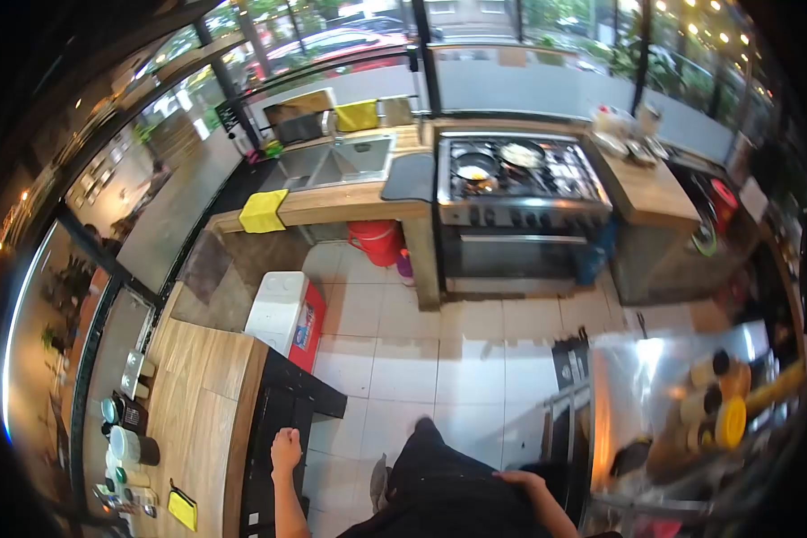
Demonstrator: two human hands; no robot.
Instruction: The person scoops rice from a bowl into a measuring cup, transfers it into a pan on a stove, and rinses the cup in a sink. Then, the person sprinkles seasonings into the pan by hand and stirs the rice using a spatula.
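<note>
Wooden surface (197,368), nearest thing to the person's left side; runs along the far left of the kitchen as I view it. On it: a pale tub (127,446) among other containers, and a yellow cloth (183,507) lying flat near the inner edge.

Left grip (285,447): just right of this surface, seen over its black frame (282,394). Fingers curled together in a loose fist; nothing visible in it. No contact with the wood that I can make out.

Beyond it, a cooler (276,305) with white lid and red body stands on the floor, lid down. Next, a second yellow cloth (263,212) hangs over the edge by the sink (366,161). A red bucket (374,243) sits underneath.

Right grip (518,479): low, against the person's dark clothing (444,475). Fingers partly hidden; cannot tell whether they are apart or together, or closed on fabric.

Stove (524,213), farther back and well apart from both hands: one frying pan (475,167) holds what looks like an egg, another pan (521,154) pale food. Progress, my judgement: cooking is begun, food being in both pans; neither portion is out. Doneness not readable at this range, nor whether burners are lit.

Far right: metal surface (632,381) bearing jars, one yellow-lidded (732,423); neither hand touches them.
</note>
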